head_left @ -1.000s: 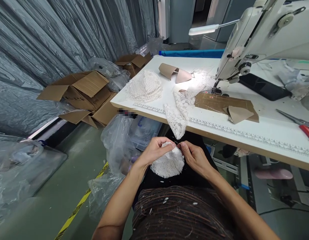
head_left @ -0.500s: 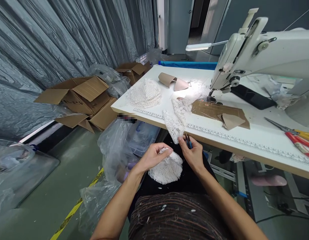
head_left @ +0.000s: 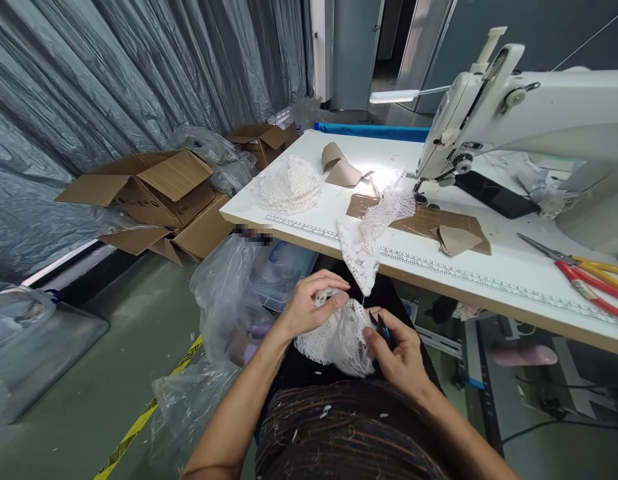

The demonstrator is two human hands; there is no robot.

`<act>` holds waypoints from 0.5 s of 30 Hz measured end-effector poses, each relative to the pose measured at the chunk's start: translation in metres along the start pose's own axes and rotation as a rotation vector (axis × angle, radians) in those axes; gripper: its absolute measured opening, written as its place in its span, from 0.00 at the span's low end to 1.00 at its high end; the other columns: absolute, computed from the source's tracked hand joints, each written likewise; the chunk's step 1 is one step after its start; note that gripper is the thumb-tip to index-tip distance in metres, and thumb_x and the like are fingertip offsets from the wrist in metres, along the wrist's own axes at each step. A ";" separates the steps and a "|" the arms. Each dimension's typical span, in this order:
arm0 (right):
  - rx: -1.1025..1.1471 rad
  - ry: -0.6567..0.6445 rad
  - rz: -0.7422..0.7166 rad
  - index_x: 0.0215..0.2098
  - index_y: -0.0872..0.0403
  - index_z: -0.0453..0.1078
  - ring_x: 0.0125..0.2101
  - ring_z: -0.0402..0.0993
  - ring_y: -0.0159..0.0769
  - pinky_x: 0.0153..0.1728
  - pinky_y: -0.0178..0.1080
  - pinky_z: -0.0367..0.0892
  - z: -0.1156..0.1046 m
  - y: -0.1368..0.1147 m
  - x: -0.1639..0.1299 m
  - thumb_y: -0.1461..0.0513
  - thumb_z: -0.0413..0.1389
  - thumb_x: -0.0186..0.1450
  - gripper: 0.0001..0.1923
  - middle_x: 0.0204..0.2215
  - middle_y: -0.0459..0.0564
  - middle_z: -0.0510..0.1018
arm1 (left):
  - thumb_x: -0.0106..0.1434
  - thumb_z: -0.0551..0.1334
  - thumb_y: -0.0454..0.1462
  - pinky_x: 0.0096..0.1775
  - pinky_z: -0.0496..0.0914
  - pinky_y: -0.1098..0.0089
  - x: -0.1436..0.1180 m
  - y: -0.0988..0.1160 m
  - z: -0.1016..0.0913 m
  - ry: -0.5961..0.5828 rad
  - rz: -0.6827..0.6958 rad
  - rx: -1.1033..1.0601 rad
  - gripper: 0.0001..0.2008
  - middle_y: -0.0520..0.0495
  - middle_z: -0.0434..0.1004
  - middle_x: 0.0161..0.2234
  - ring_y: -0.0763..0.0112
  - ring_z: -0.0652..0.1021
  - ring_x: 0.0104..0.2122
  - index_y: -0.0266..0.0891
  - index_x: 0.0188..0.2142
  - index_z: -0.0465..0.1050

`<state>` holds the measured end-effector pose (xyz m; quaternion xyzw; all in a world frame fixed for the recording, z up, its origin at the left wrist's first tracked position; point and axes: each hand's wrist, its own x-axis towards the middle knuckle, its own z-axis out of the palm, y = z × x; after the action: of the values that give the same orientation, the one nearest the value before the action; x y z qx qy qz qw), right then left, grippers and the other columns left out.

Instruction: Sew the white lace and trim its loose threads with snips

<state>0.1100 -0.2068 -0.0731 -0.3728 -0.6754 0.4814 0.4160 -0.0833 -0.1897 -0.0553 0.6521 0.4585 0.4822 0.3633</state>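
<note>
Risk: I am holding snips (head_left: 383, 328) beside lace (head_left: 339, 337) in my lap.
Left hand (head_left: 309, 308) fingers pinching lace, right hand (head_left: 396, 350) fingers clenching snips below the worktop (head_left: 489, 280) front edge; blades may be catching mesh.

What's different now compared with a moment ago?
The right hand, holding small snips, dropped from the table edge to the lap. The lace strip on the table pulled straighter. The left hand still grips the white lace piece; the lace pile is unmoved.
</note>
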 end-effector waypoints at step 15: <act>-0.171 -0.116 0.187 0.30 0.53 0.65 0.23 0.60 0.32 0.25 0.34 0.56 -0.020 0.026 0.006 0.53 0.42 0.71 0.18 0.22 0.43 0.65 | 0.58 0.65 0.46 0.32 0.65 0.73 -0.008 -0.010 0.015 -0.183 -0.397 -0.083 0.15 0.49 0.76 0.28 0.73 0.72 0.28 0.33 0.32 0.76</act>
<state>0.1292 -0.1882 -0.0928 -0.4400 -0.6992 0.4794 0.2962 -0.0723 -0.1944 -0.0705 0.5745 0.5228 0.3583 0.5179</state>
